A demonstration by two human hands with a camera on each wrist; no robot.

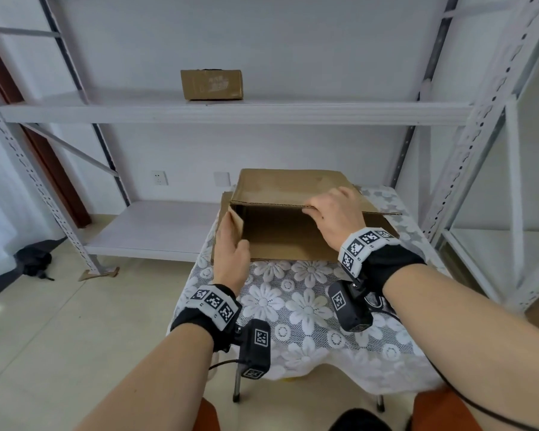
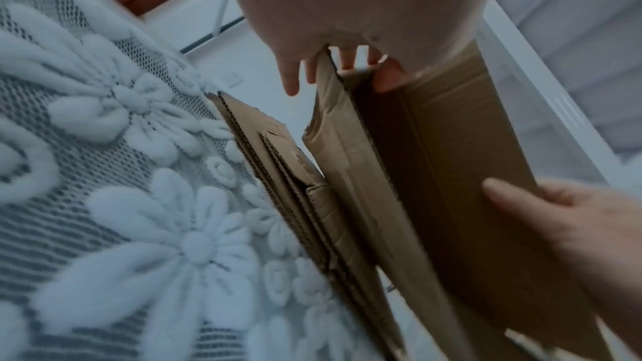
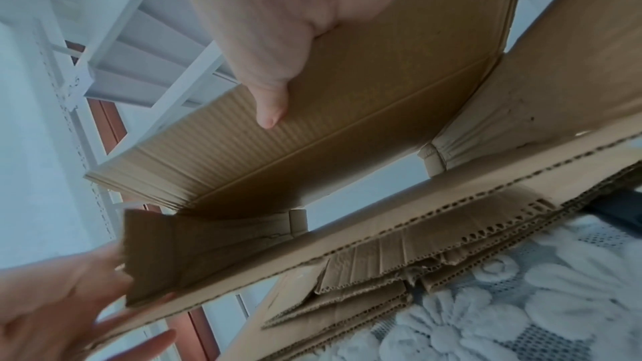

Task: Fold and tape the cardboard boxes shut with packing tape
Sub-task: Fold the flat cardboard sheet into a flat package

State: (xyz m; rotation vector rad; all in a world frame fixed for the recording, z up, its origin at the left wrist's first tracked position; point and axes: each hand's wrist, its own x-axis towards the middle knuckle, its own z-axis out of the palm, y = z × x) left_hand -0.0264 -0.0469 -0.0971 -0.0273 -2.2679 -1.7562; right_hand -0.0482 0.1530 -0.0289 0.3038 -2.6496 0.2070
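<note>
1. The box (image 1: 293,213) lies on the lace cloth (image 1: 293,306), part-opened from flat, both ends open; more flat cardboard (image 2: 278,174) lies beneath it.
2. The left hand (image 1: 231,244) holds the left end flap, fingers (image 2: 290,76) curled over its edge, thumb on the other face. The flap stands just under the fingertips.
3. The right hand (image 1: 333,213) pinches the upper panel's near edge: thumb (image 3: 269,109) below, fingers on top, a narrow grip.
4. Risk: the box is only half squared. If either pinch lets go, the panel likely drops flat again.
5. Risk: a left flap pushed in before the walls stand square could crease off its score line; its edge already looks worn.
6. Risk: the stack below may slide on the cloth under sideways push and carry the box off line.
7. No tape in view; a reach for it would free one hand and the shape may not hold.
</note>
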